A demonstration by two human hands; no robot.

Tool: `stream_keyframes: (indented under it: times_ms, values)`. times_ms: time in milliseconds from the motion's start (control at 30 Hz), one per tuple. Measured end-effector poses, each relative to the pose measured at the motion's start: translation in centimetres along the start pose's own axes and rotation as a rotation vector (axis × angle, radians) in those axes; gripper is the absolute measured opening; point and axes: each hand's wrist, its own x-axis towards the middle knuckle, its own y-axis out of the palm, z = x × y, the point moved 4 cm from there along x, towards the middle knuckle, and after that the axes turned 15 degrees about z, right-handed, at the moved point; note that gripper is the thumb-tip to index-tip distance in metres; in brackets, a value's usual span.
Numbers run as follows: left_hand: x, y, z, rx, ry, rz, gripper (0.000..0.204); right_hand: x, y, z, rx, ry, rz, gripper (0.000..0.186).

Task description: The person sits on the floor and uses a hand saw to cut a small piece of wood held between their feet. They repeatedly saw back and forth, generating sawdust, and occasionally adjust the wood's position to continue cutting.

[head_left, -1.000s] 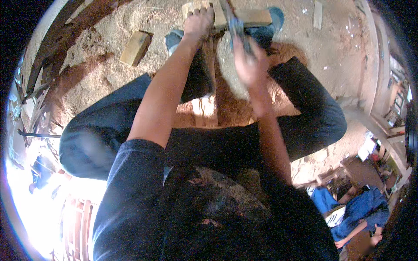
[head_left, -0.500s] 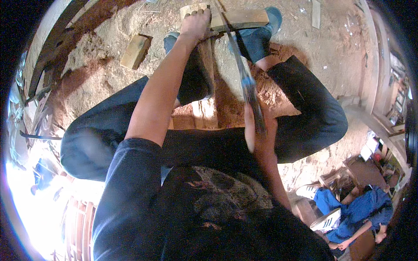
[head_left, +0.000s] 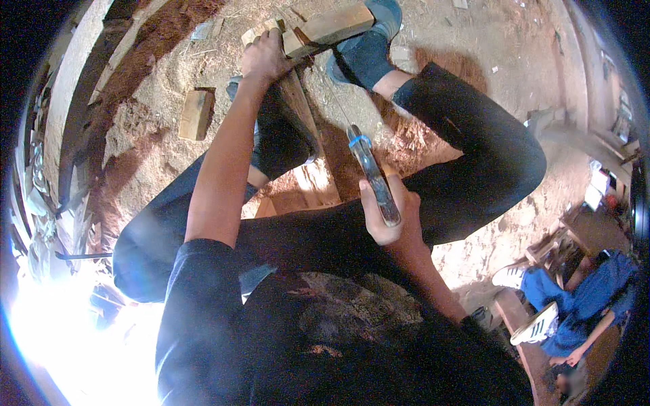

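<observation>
At the top, my left hand (head_left: 263, 59) is gripped on pale wood at the left end of a short timber beam (head_left: 338, 27). The beam lies across an upright-running plank (head_left: 301, 101) between my feet, its right end beside my right foot (head_left: 365, 51). My right hand (head_left: 374, 220) is closed round the handle of a hand saw (head_left: 362, 145), which has blue wrapping near its front. The thin blade runs up from the handle toward the beam near my left hand; whether it touches the wood is hard to tell.
A loose wood block (head_left: 195, 114) lies on the dusty ground left of my legs. Planks and scrap (head_left: 78, 95) line the left side. At the lower right a co-worker (head_left: 555, 298) in blue sits among timber pieces. Glare fills the lower left.
My right hand and the saw have drawn back from near the beam toward my body. My left hand stays on the wood. The whole view has shifted slightly.
</observation>
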Motion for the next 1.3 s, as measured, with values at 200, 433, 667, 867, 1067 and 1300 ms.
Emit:
stream_keyframes:
  times_ms: [200, 433, 667, 867, 1067, 1300]
  values:
    - [1.2, 1.7, -0.4, 0.021, -0.019, 0.081, 0.075, 11.0, 3.4, -1.2, -0.019, 0.093, 0.025, 0.023]
    - [1.1, 1.3, 1.3, 0.046, -0.018, 0.021, 0.077, 0.7, 0.4, 0.1, 0.042, 0.109, 0.092, 0.03]
    - [0.4, 1.0, 0.8, 0.048, 0.011, 0.026, 0.065, 10.8, 3.8, -0.2, -0.033, 0.112, 0.063, 0.025]
    - [0.5, 0.4, 0.5, 0.052, -0.003, -0.011, 0.075, 3.3, 0.9, -2.3, 0.133, -0.045, 0.035, 0.023]
    - [0.5, 1.1, 1.0, 0.054, 0.023, 0.048, 0.067, 12.8, 3.7, -1.5, 0.027, -0.034, -0.069, 0.024]
    - [0.2, 0.5, 0.6, 0.054, 0.01, -0.052, 0.056, 6.1, 2.4, -1.4, 0.174, 0.053, 0.005, 0.02]
